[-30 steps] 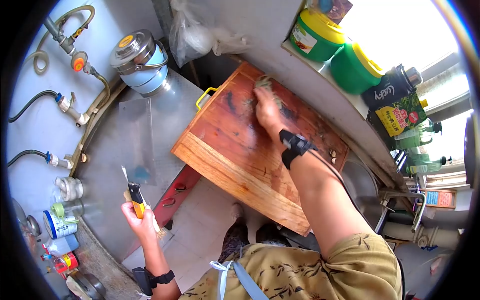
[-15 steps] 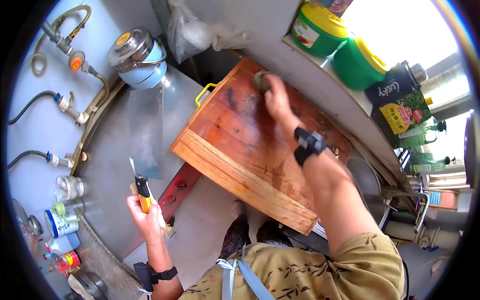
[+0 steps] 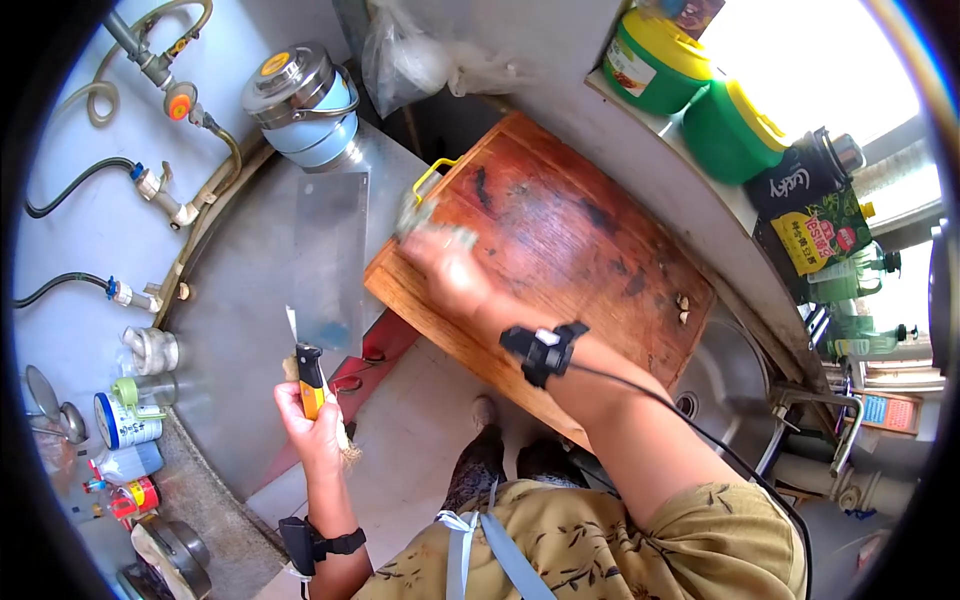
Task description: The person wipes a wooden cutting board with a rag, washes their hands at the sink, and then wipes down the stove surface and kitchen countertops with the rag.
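Note:
My left hand (image 3: 314,432) is closed around a small knife (image 3: 312,380) with a black and yellow handle, its blade pointing up and away. A pale stalk with roots (image 3: 346,444), like a scallion or garlic, is in the same grip. My right hand (image 3: 448,262), smeared by motion, presses a grey-green rag (image 3: 413,216) onto the near left corner of a reddish wooden cutting board (image 3: 540,240). Dark stains mark the board's wet surface. A few garlic cloves (image 3: 683,309) lie at its right end.
A sink (image 3: 740,360) with a tap lies right of the board. Left is a metal counter (image 3: 240,300) with a blue and steel pot (image 3: 305,110). Green tubs with yellow lids (image 3: 660,60) line the windowsill. Jars and bottles (image 3: 125,425) stand far left.
My right hand has swept the rag from the board's far side toward its near left corner, uncovering the garlic cloves. My left hand still holds the knife and stalk. The view has shifted slightly.

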Available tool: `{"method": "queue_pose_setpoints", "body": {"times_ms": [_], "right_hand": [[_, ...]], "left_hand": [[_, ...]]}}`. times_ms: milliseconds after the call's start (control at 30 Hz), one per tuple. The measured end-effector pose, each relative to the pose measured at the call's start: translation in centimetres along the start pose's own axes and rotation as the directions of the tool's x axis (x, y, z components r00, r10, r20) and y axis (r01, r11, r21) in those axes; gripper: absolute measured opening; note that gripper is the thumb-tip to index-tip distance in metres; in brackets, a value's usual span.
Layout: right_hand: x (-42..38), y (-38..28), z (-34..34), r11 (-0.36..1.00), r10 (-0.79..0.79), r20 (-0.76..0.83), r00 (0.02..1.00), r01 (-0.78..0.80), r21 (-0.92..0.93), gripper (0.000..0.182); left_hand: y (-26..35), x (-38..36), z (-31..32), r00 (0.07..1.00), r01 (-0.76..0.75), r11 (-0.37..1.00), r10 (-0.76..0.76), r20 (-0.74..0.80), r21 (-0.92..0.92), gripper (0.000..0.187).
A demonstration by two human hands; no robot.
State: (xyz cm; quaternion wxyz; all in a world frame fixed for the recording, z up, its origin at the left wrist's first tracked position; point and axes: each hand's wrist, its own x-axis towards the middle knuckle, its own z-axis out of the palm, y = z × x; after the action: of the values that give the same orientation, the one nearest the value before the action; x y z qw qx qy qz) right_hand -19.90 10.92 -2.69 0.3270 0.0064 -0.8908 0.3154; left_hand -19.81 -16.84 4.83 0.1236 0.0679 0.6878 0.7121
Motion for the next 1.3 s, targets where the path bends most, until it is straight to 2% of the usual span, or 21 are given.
{"method": "queue_pose_setpoints", "body": {"times_ms": [33, 67, 133, 200, 267, 367, 400, 467, 500, 533, 600, 667, 733, 800, 833, 867, 933, 1000, 1133, 1267, 1300], "right_hand": [[-0.8, -1.8, -0.2, 0.991, -0.022, 0.114, 0.993, 0.006, 0.136, 0.029], [-2.2, -3.5, -0.5, 0.990, -0.083, 0.159, 0.984, 0.063, 0.124, 0.030], [-5.7, -5.6, -1.2, 0.997, -0.039, 0.438, 0.898, 0.005, 0.078, 0.043], [-10.9, -5.7, -2.0, 0.957, -0.155, 0.376, 0.914, 0.044, 0.287, 0.044], [-14.5, -6.9, -5.9, 0.986, -0.065, 0.495, 0.867, -0.020, 0.166, 0.039], [-19.6, -8.0, -12.6, 0.979, 0.169, 0.323, 0.931, -0.196, 0.054, 0.029], [-21.5, -8.9, -14.4, 0.963, 0.264, 0.254, 0.931, -0.270, -0.011, 0.026], [-25.7, -8.9, -17.3, 0.935, 0.333, 0.148, 0.931, -0.305, -0.183, 0.026], [-27.4, -7.9, -18.3, 0.879, 0.458, 0.051, 0.887, -0.444, -0.175, 0.025], [-27.3, -7.8, -18.9, 0.806, 0.573, -0.043, 0.818, -0.572, -0.152, 0.024], [-24.9, -6.1, -20.4, 0.778, 0.577, -0.267, 0.772, -0.619, -0.106, 0.027], [-21.4, -2.8, -20.1, 0.817, 0.530, -0.399, 0.748, -0.577, 0.004, 0.030], [-16.6, -0.7, -18.5, 0.741, 0.662, -0.430, 0.614, -0.623, 0.253, 0.031], [-12.3, 0.2, -15.2, 0.713, 0.697, -0.353, 0.624, -0.548, 0.438, 0.031], [-11.1, 0.9, -12.7, 0.778, 0.628, -0.355, 0.692, -0.564, 0.276, 0.034], [-10.1, 0.8, -10.3, 0.881, 0.470, -0.329, 0.819, -0.455, 0.127, 0.035], [-8.2, -0.7, -6.9, 0.887, 0.379, -0.019, 0.925, -0.369, -0.276, 0.039], [-8.8, -2.5, -4.8, 0.763, 0.302, -0.147, 0.942, -0.331, -0.554, 0.039], [-10.4, -2.8, -8.6, 0.753, 0.389, -0.059, 0.919, -0.354, -0.555, 0.041], [-17.3, -3.2, -13.4, 0.756, 0.351, -0.111, 0.930, -0.351, -0.553, 0.037], [-19.5, -3.6, -14.9, 0.721, 0.404, -0.151, 0.902, -0.415, -0.555, 0.038]], "left_hand": [[0.6, -0.1, 0.8, 1.000, 0.001, 0.999, 0.000, 0.006, -0.036, 0.032], [1.1, -0.2, 1.1, 1.000, -0.002, 0.999, 0.003, 0.014, -0.032, 0.032], [1.8, -0.4, 1.7, 1.000, 0.016, 0.999, -0.016, 0.002, -0.044, 0.035], [1.7, -0.4, 1.5, 1.000, -0.001, 0.999, 0.002, 0.020, -0.047, 0.035], [1.8, -0.5, 1.5, 0.999, -0.003, 0.999, 0.005, 0.043, -0.053, 0.035], [2.6, -1.3, 1.7, 0.999, -0.017, 1.000, 0.018, 0.034, -0.024, 0.034], [2.6, -1.6, 1.5, 0.999, -0.008, 1.000, 0.009, 0.042, -0.025, 0.034], [2.6, -1.9, 0.9, 0.998, -0.019, 1.000, 0.019, 0.055, 0.003, 0.033], [2.9, -2.1, 0.8, 0.997, -0.020, 1.000, 0.018, 0.076, 0.022, 0.032], [2.8, -2.1, 0.6, 0.997, -0.024, 1.000, 0.022, 0.075, 0.020, 0.032], [2.5, -2.3, 0.2, 0.995, -0.034, 0.998, 0.030, 0.096, 0.045, 0.032], [2.6, -2.8, 0.5, 0.995, -0.046, 0.998, 0.042, 0.090, 0.050, 0.032], [2.7, -3.1, 0.6, 0.994, -0.059, 0.997, 0.053, 0.095, 0.059, 0.031], [2.5, -3.4, 0.3, 0.996, 0.001, 1.000, -0.002, 0.086, 0.001, 0.032], [2.3, -3.5, 0.1, 0.996, 0.000, 1.000, 0.000, 0.093, -0.003, 0.032], [2.2, -3.6, -0.1, 0.995, 0.001, 1.000, -0.001, 0.103, -0.002, 0.032], [1.9, -3.6, -0.3, 0.994, -0.020, 0.999, 0.017, 0.110, 0.028, 0.032], [2.3, -3.7, 0.4, 0.993, -0.009, 0.999, 0.005, 0.114, 0.035, 0.030], [2.5, -3.5, 1.8, 0.983, 0.020, 0.999, -0.025, 0.183, 0.031, 0.032], [2.2, -2.8, 3.1, 0.966, 0.025, 0.999, -0.031, 0.256, 0.025, 0.031], [2.0, -2.5, 3.7, 0.967, 0.015, 0.999, -0.023, 0.256, 0.030, 0.032]]}}
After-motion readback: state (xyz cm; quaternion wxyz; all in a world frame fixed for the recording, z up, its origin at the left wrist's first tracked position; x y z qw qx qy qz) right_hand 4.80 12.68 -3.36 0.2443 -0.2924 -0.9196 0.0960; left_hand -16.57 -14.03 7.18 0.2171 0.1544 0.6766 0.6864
